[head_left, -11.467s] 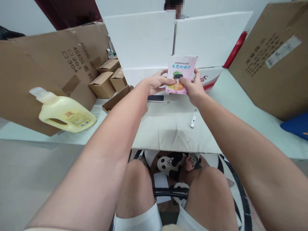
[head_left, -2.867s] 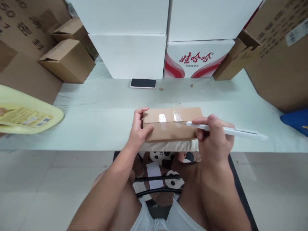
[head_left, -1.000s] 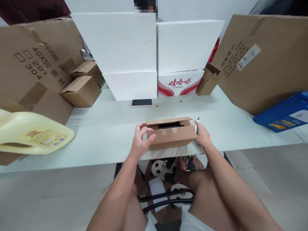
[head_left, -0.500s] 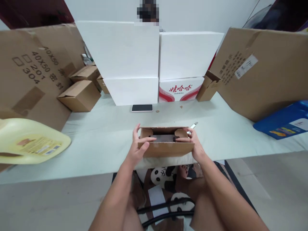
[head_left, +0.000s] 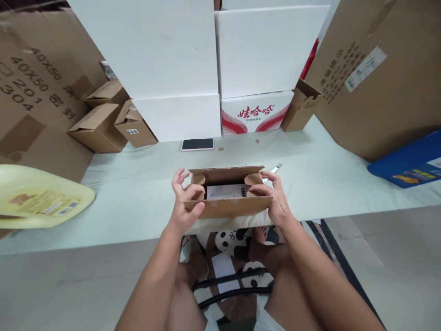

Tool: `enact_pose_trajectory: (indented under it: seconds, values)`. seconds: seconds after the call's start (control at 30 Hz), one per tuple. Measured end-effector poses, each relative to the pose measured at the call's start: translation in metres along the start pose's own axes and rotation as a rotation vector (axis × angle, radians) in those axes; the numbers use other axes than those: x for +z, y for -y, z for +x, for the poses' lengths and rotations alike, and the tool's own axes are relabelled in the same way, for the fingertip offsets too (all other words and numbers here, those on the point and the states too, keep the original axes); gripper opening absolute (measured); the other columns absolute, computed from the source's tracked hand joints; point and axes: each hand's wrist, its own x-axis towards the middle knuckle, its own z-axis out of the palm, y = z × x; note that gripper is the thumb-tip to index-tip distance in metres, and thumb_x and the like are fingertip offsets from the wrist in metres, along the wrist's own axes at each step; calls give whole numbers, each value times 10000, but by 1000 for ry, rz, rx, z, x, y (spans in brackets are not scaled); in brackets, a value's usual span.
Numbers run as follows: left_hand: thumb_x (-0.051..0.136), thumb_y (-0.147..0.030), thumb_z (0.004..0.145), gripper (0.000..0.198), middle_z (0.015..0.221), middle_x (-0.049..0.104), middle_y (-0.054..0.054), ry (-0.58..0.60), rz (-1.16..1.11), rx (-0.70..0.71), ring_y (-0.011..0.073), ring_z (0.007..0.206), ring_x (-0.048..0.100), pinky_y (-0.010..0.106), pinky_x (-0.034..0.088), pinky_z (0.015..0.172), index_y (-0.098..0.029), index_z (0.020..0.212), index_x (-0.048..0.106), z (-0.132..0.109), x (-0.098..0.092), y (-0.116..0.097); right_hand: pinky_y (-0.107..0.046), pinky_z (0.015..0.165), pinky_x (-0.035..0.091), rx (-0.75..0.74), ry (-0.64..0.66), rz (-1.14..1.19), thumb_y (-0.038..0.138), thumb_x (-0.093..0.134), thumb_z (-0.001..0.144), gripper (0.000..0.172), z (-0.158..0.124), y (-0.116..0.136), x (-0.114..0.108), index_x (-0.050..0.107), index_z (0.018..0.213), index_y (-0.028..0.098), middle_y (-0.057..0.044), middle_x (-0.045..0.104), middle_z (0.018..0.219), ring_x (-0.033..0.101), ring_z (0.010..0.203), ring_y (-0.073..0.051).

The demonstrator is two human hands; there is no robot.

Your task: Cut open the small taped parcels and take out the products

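A small open cardboard box [head_left: 229,208] stands near the table's front edge, its long flaps raised at front and back. Inside lies a white box [head_left: 223,191] with dark print at its right end. My left hand [head_left: 184,202] grips the left end, with the thumb on the front flap, a finger at the left side flap and other fingers raised. At the opposite end, my right hand [head_left: 276,200] is closed around the corner, fingers over the right side flap. Just beyond it lies a slim pale tool [head_left: 274,172], perhaps a box cutter.
A phone [head_left: 197,144] lies before stacked white boxes [head_left: 177,117]. Small cartons [head_left: 99,126] stand at left, another [head_left: 299,108] at right. Large cardboard sheets [head_left: 365,92] flank the table [head_left: 134,193]. A yellow jug [head_left: 44,195] and a blue container [head_left: 409,161] lie at the sides.
The view has tilted down and shifted slightly. My left fingers have moved to the box's left side flap, and more of the white box inside shows.
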Motion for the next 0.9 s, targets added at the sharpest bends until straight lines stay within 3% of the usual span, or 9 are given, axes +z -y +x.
enact_pose_trajectory:
  seconds: [0.17, 0.27, 0.37, 0.43, 0.5, 0.6, 0.73, 0.83, 0.9]
  values:
    - [491, -828, 811, 630, 1520, 266, 127, -70, -173, -121, 424, 1426, 360, 594, 444, 1121, -200, 820, 536, 4, 7, 0, -540, 1080, 462, 88, -242, -17, 569, 304, 1011, 476, -1, -7, -5, 641, 966, 235, -110, 500, 1282, 509, 1284, -290]
    - [526, -753, 826, 549, 1483, 304, 145, -90, -234, -210, 408, 1444, 356, 584, 436, 1138, -208, 780, 476, 7, 8, -5, -493, 973, 525, 115, -355, 66, 526, 350, 995, 426, 0, -2, -11, 611, 857, 219, -104, 551, 1157, 586, 1146, -263]
    - [576, -583, 835, 397, 1484, 305, 141, -73, -271, -233, 378, 1457, 342, 541, 445, 1143, -214, 764, 449, 8, 7, -12, -425, 872, 559, 38, -468, 34, 404, 517, 955, 244, 1, 22, -24, 635, 867, 209, -82, 603, 1035, 636, 1009, -229]
    - [602, -476, 813, 306, 1472, 318, 138, -47, -305, -236, 361, 1462, 335, 520, 439, 1153, -217, 769, 445, 7, 6, -16, -365, 799, 561, -44, -441, -57, 292, 583, 939, 121, 12, 48, -35, 656, 889, 210, -50, 640, 920, 660, 886, -196]
    - [634, -397, 778, 260, 1452, 328, 139, -37, -350, -236, 350, 1464, 328, 505, 424, 1166, -218, 770, 445, 7, 5, -18, -304, 718, 549, -113, -171, -172, 232, 576, 953, 121, 34, 78, -38, 684, 901, 218, -26, 671, 826, 665, 768, -164]
    - [664, -338, 764, 246, 1450, 320, 140, -45, -415, -260, 329, 1469, 327, 478, 407, 1181, -214, 757, 451, 9, 2, -22, -272, 685, 549, -128, 485, -382, 237, 493, 993, 234, 82, 111, -14, 728, 996, 233, -36, 739, 867, 684, 746, -152]
    - [628, -266, 825, 178, 1347, 406, 129, -79, -484, -379, 273, 1459, 363, 409, 416, 1161, -210, 730, 488, 11, -5, -30, -370, 887, 573, -109, 1160, -555, 237, 474, 954, 336, 130, 107, 40, 717, 1186, 232, -84, 746, 1167, 706, 1022, -231]
    - [597, -204, 829, 173, 1181, 493, 104, -165, -474, -475, 250, 1381, 438, 346, 488, 1026, -206, 688, 498, 12, -13, -32, -465, 1115, 477, -119, 1420, -547, 275, 616, 861, 523, 138, 78, 58, 613, 1384, 261, -92, 628, 1429, 594, 1308, -297]
    - [608, -183, 805, 174, 1032, 523, 67, -225, -390, -511, 224, 1169, 546, 307, 501, 893, -204, 670, 500, 12, -17, -32, -472, 1159, 441, -110, 1402, -569, 270, 625, 854, 572, 134, 57, 59, 580, 1423, 301, -63, 616, 1455, 574, 1342, -297]
